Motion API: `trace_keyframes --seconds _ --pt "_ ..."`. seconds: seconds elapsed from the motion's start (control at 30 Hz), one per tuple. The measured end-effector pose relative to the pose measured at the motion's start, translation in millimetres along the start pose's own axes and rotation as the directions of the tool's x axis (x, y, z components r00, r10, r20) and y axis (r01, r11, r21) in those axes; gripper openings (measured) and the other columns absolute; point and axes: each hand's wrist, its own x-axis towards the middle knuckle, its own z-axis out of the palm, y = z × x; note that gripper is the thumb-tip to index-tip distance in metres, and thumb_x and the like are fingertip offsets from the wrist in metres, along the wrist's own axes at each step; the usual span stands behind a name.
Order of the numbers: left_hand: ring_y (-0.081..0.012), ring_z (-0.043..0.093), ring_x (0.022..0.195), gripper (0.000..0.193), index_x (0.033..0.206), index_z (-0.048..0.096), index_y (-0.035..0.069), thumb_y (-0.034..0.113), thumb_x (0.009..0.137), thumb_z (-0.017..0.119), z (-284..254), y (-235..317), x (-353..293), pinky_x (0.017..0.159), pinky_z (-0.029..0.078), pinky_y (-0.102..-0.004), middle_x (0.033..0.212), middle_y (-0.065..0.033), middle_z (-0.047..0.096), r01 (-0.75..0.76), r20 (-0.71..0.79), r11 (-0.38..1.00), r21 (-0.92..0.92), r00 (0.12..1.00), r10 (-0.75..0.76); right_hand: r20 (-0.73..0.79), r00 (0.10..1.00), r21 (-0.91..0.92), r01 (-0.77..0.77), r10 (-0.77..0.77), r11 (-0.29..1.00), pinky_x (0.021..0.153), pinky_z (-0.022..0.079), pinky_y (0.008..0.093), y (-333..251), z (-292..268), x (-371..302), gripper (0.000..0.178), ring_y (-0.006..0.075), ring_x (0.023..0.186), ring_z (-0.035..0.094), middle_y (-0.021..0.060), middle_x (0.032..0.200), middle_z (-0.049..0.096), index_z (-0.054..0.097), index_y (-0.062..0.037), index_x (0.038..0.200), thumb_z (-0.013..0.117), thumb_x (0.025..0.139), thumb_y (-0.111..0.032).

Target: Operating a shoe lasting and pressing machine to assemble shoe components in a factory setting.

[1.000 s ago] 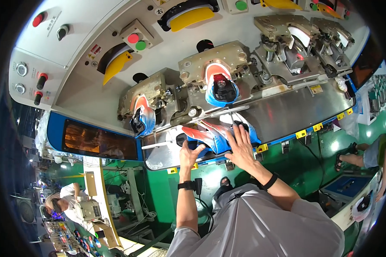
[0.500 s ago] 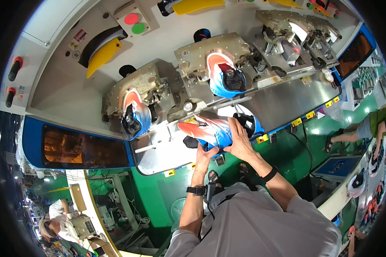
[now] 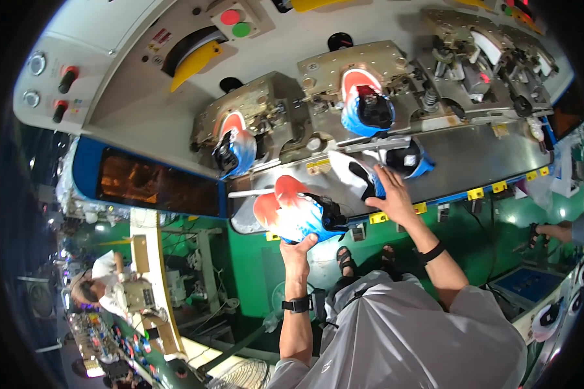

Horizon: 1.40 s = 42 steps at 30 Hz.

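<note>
My left hand (image 3: 296, 251) is closed on the heel side of a pair of shoe uppers (image 3: 302, 211), red-orange at the toes, fading through white to blue, with black linings. They are held over the left end of the metal ledge. My right hand (image 3: 393, 198) has its fingers stretched out and apart, at the blue edge of a white-and-blue shoe upper (image 3: 353, 175) lying on the ledge; its fingers partly cover that edge. Just beyond lies another blue upper with a dark lining (image 3: 409, 157).
Two red-white-blue uppers sit on machine stations, one at left (image 3: 237, 146), one in the middle (image 3: 366, 104). Red and green buttons (image 3: 235, 23) and yellow guards (image 3: 196, 65) are on the machine panel. The metal ledge (image 3: 480, 152) has a blue front edge. Another person (image 3: 104, 279) works at lower left.
My right hand has left the red-toed uppers and moved right to the white-and-blue one. My left hand keeps the red-toed uppers, now turned and fanned apart. The view has shifted.
</note>
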Motion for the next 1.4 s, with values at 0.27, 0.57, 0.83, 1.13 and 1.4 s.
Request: trace_keyframes --seconds 0.27,0.57,0.83,1.13,1.4 --pt "-0.0212 0.051 0.12 0.094 0.136 0.044 0.001 0.024 0.06 0.094 7 52 -65 0.104 0.038 -0.0369 0.128 -0.0057 0.054 -0.264 0.037 0.873 -0.411 0.952 0.305 -0.187 0.942 0.416 0.332 -0.278 0.847 0.074 0.054 0.0343 -102 -82 -63 0.052 0.0277 0.09 0.063 0.0138 0.111 0.061 0.064 -0.0009 0.118 0.083 0.073 -0.02" --pt "-0.0198 0.055 0.117 0.093 0.135 0.046 0.003 0.031 0.061 0.094 19 75 -70 0.101 0.044 -0.0355 0.126 -0.004 0.057 -0.238 0.153 0.846 -0.477 0.925 0.347 -0.383 0.749 0.407 0.663 -0.541 0.629 0.058 0.041 0.0293 -183 -78 -36 0.035 0.0172 0.071 0.047 0.0054 0.089 0.044 0.066 -0.0072 0.098 0.086 0.071 -0.016" --pt "-0.0232 0.05 0.126 0.099 0.143 0.036 0.002 0.043 0.069 0.087 -31 109 -49 0.106 0.042 -0.0403 0.139 -0.0066 0.05 -0.304 0.088 0.747 -0.591 0.896 0.435 -0.524 0.601 0.277 0.791 -0.604 0.546 0.066 0.05 0.0343 -240 -84 -4 0.028 0.0265 0.076 0.06 0.0133 0.096 0.068 0.06 -0.0028 0.094 0.08 0.079 -0.017" --pt "-0.0267 0.054 0.12 0.098 0.143 0.035 0.003 0.041 0.069 0.087 -141 131 -10 0.103 0.045 -0.0442 0.134 -0.0106 0.052 -0.389 -0.047 0.708 -0.59 0.892 0.45 -0.599 0.439 -0.106 0.786 -0.67 0.609 0.073 0.047 0.0372 -319 -60 178 0.024 0.0296 0.082 0.058 0.0135 0.093 0.064 0.062 0.0019 0.092 0.075 0.072 0.003" --pt "-0.0268 0.053 0.121 0.101 0.144 0.033 0.004 0.035 0.066 0.09 -176 143 6 0.103 0.045 -0.0433 0.134 -0.0107 0.052 -0.378 -0.067 0.658 -0.651 0.893 0.446 -0.349 0.349 -0.524 0.697 -0.87 0.49 0.089 0.046 0.0423 -358 22 387 0.015 0.0317 0.099 0.056 0.0102 0.098 0.063 0.068 -0.0085 0.097 0.064 0.084 -0.014"
